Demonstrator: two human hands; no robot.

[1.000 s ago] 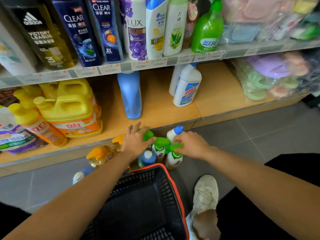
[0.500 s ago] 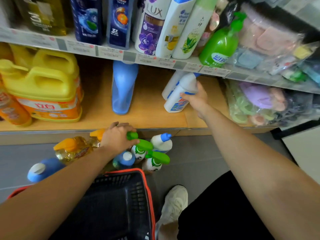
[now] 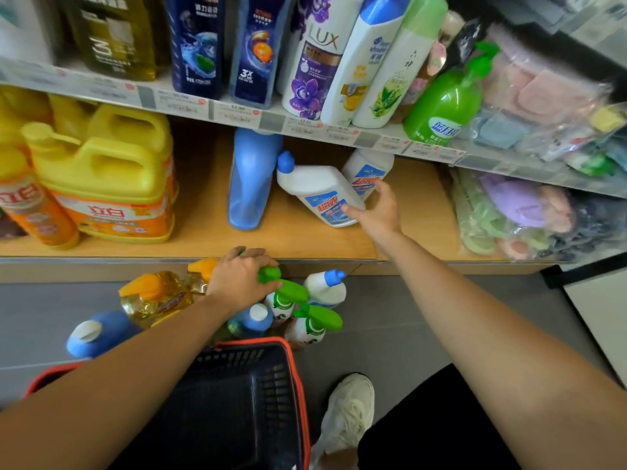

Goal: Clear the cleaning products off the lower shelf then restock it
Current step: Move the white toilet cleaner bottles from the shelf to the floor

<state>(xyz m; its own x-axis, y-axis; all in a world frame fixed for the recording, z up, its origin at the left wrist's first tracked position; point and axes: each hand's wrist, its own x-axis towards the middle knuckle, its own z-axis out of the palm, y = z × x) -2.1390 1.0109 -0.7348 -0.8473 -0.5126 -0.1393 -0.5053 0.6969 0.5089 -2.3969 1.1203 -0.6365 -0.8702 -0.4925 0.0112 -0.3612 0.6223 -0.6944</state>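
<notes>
White bottle (image 3: pixel 319 191) leans on the lower shelf (image 3: pixel 203 239), right hand (image 3: pixel 380 212) at its base.
It sits mid-shelf, near the front edge, its blue cap against the tall blue bottle (image 3: pixel 251 184). The right fingers (image 3: pixel 351 210) are spread wide beside the label; I would close them round the body before lifting. The left hand (image 3: pixel 241 279) curls its fingers over a green-capped bottle (image 3: pixel 291 293) on the floor (image 3: pixel 390 334).

Shop: price-tagged shelf edge (image 3: pixel 237 111), shopping basket (image 3: pixel 295 385).
</notes>
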